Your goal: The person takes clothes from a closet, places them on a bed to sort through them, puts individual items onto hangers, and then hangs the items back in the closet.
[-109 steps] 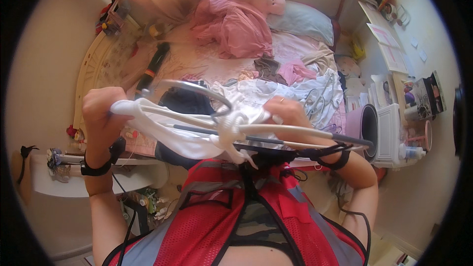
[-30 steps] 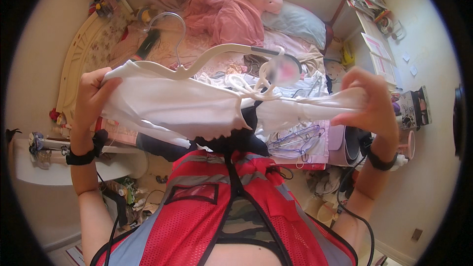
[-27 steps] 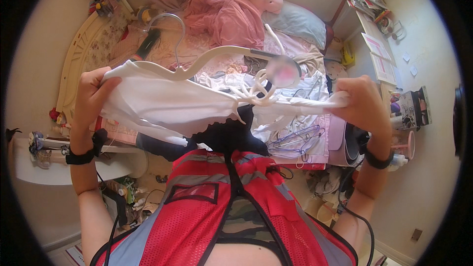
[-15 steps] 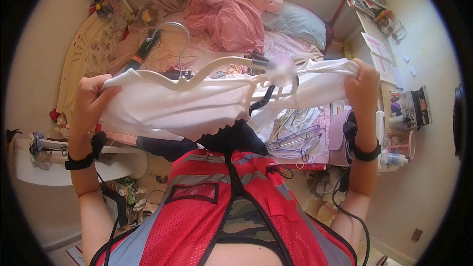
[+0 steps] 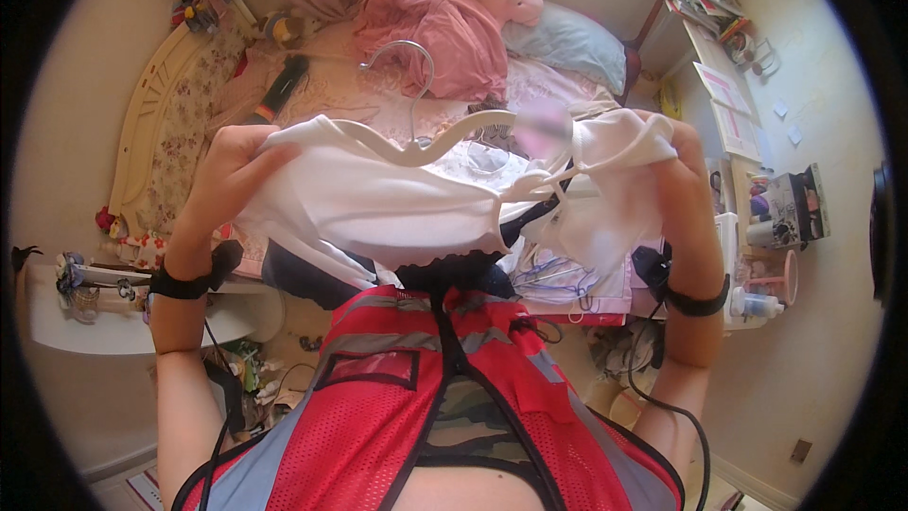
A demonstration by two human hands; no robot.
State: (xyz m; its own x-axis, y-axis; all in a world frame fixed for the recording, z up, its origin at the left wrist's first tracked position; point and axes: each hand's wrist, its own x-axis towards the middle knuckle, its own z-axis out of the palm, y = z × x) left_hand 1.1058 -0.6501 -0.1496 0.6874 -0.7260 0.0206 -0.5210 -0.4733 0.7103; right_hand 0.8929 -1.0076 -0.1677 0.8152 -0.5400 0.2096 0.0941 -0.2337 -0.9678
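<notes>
A thin white garment point(image 5: 378, 210) with a ruffled dark lower edge is stretched out in front of me. Inside its neckline sits a pale hanger point(image 5: 463, 135), its metal hook standing up towards the bed. My left hand point(image 5: 236, 163) pinches the garment's left shoulder by the hanger's end. At the other side, my right hand point(image 5: 683, 156) has its fingers closed round the right shoulder cloth. The right part of the hanger is partly covered by cloth and a blurred patch.
Beyond the garment lies a bed point(image 5: 331, 99) with a pink blanket point(image 5: 430, 33), a plush toy point(image 5: 520, 5) and a blue pillow point(image 5: 567, 47). Several loose hangers point(image 5: 558, 279) lie at its near edge. A cluttered desk point(image 5: 724, 114) stands right, a white shelf point(image 5: 95, 331) left.
My left hand has moved right, bringing the hands closer together. The hanger and its hook have shifted right, and the cloth hangs more loosely.
</notes>
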